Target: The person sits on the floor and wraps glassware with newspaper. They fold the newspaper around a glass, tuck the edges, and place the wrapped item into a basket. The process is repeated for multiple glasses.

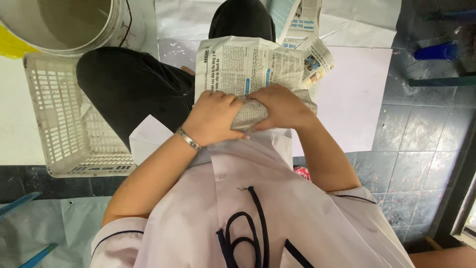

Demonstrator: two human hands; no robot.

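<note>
Gripping a newspaper-wrapped bundle in the lap, left hand and right hand both closed around it, knuckles up, fingertips tucked under and hidden. Loose newspaper sheet fanning forward off the bundle over the black-trousered knee. Likely trouble: thin newsprint tearing if squeezed or twisted hard; wrap springing open if either hold slackens; free sheet sliding off toward the tiled floor. White plastic basket just beside the knee, pale bucket beyond it; a knock from the left elbow could shift the basket.
</note>
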